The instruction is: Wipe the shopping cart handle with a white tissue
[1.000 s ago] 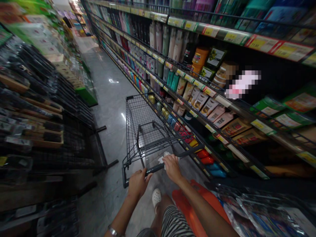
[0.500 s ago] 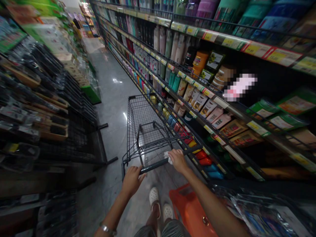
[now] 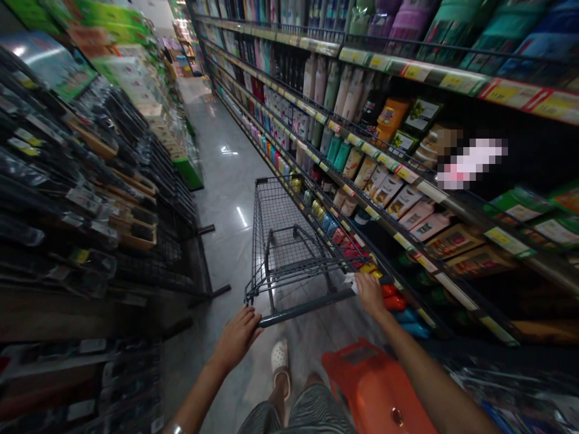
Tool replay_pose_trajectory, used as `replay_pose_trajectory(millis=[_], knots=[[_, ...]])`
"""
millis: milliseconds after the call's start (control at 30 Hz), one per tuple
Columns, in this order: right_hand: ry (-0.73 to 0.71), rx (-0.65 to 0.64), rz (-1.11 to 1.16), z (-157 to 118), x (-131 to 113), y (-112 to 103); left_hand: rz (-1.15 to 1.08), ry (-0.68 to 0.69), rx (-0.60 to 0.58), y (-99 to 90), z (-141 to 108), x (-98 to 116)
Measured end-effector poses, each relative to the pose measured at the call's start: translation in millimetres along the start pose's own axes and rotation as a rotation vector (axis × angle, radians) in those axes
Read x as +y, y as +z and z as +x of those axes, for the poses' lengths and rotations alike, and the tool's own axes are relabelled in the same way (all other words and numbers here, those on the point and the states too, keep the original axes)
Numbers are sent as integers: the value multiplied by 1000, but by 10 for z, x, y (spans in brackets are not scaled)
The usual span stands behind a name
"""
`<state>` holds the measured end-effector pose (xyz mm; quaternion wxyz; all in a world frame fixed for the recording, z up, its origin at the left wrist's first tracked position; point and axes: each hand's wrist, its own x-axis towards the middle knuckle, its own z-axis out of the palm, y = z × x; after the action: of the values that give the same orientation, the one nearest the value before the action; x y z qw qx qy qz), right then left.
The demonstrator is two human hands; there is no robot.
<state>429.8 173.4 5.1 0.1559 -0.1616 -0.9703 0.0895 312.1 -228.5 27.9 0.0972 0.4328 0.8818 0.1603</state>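
Observation:
A black wire shopping cart stands in front of me, and no goods show in its basket. Its dark handle runs between my two hands. At the left end, my left hand lies over the handle with its fingers curled onto it. Near the right end, my right hand is wrapped round the handle. A crumpled white piece, perhaps tissue or paper, sticks out by its thumb side. Both palms are hidden.
Long shelves of bottles, tubs and boxes line the right side, close to the cart. On the left, a rack holds packaged brushes, its feet jutting into the aisle. An orange bag is by my right leg. Shiny grey floor stretches ahead.
The cart, both hands and the shelves have shifted right in view. My left hand now sits at the handle's very end. One of my white clogs has gone out of sight.

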Motion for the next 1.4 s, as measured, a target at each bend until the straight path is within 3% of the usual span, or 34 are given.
replay_pose_trajectory(millis=[67, 167, 333, 433, 567, 767, 900, 1200, 1400], knots=[[35, 29, -19, -33, -122, 36, -26, -2, 35, 36, -17, -35], [37, 32, 6, -111, -570, 156, -61, 11, 71, 71, -30, -79], [-106, -41, 179, -240, -1522, 286, -63, 11, 95, 42, -10, -116], [-180, -90, 205, -247, -1766, 264, -53, 31, 105, 39, -21, -136], [-233, -98, 146, -217, -1561, 203, -11, 53, 147, 83, -73, -176], [-92, -2, 4, -257, -873, 147, 86, 68, 192, 189, -155, -259], [-30, 61, -13, -255, -553, 156, 94, 70, 212, 239, -184, -306], [-16, 117, 12, -55, -272, 263, 215, 74, 290, 299, -91, -192], [-26, 43, -9, 256, -57, 215, 353, 103, 406, 398, 150, -61]])
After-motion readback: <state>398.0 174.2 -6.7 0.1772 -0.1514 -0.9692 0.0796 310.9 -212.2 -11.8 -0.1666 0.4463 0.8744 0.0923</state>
